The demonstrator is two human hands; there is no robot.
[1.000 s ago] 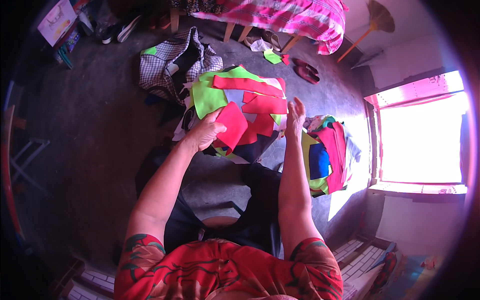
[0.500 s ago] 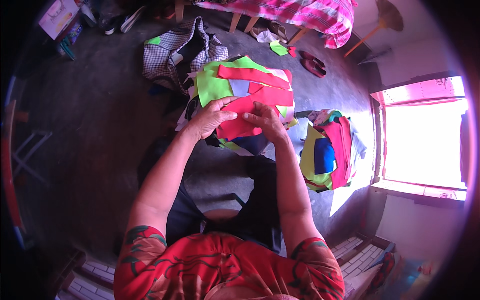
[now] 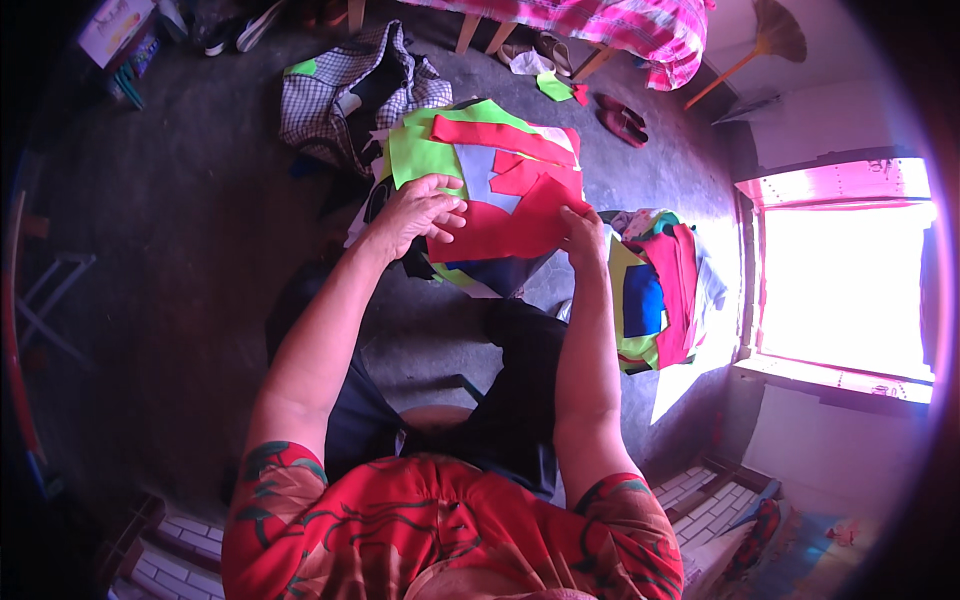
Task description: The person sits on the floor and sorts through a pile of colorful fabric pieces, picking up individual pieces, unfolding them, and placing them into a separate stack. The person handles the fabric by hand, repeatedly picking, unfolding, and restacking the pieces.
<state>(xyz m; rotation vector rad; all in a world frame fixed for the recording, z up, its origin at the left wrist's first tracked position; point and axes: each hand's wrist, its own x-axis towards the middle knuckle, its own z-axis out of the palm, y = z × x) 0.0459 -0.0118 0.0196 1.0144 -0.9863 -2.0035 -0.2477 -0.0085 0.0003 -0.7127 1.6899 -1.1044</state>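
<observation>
A heap of fabric scraps stands in front of my knees. On top lie a lime green piece [image 3: 418, 158], a long red strip [image 3: 505, 138] and a grey one [image 3: 478, 178]. Across the near side of the heap spreads a larger red piece of fabric [image 3: 495, 232]. My right hand [image 3: 582, 235] pinches its right-hand edge between thumb and fingers. At the left end of that piece, my left hand [image 3: 420, 212] is open with its fingers apart, just over or lightly touching the cloth; which of these I cannot tell.
To the right stands a second scrap pile with a blue patch [image 3: 645, 302]. Behind the heap lies a checked cloth [image 3: 330, 105]. Farther off are dark red shoes [image 3: 622, 120], a broom [image 3: 775, 38] and a pink plaid-covered bed or table [image 3: 600, 22]. A bright window [image 3: 845, 280] is at right.
My right hand has moved right, drawing the red piece's edge outward so it lies more spread. My left hand has let go of the cloth and opened its fingers.
</observation>
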